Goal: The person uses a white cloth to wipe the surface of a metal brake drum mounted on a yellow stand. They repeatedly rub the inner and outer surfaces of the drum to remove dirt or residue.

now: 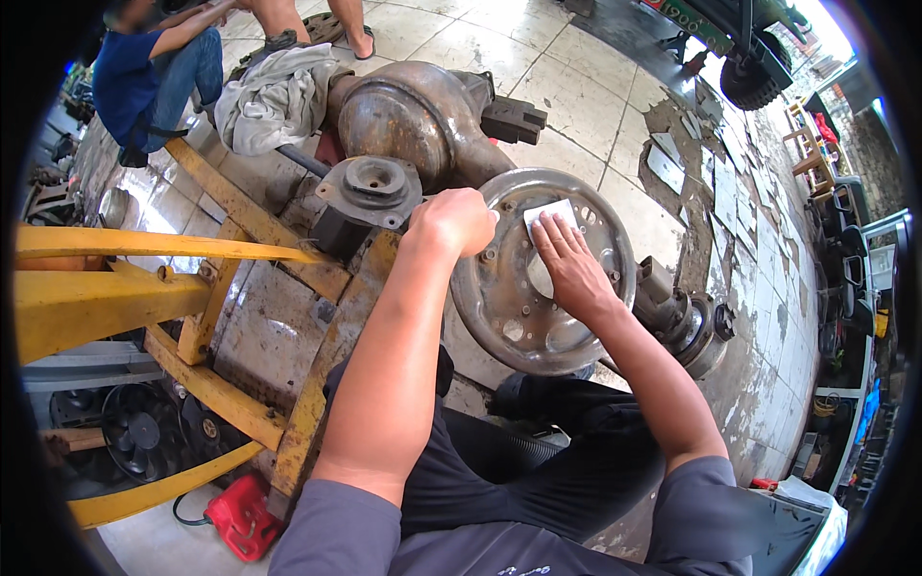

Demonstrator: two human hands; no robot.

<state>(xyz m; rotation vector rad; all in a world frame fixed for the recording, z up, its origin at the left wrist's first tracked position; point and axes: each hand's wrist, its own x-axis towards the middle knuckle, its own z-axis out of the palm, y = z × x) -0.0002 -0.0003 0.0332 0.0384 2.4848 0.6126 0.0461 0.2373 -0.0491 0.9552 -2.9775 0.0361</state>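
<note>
A round, brownish metal brake backing plate [595, 326] with several holes stands tilted in front of me. My left hand [449, 223] is closed over its left rim; the fingertips are mostly hidden. A small whitish bit shows beside that hand's thumb side, too small to name. My right hand [572, 259] lies flat on the plate's upper face, fingers stretched out. Beneath those fingers is a white folded sheet [549, 213], pressed against the metal; I cannot tell whether it is paper or cloth.
Behind the plate sits a rusty axle housing [399, 110] with a grey rag [279, 101] draped beside it. A yellow steel frame [115, 307] fills the left. A hub [696, 331] lies right of the plate. A red canister [242, 518] stands lower left. Another person [158, 82] crouches far left.
</note>
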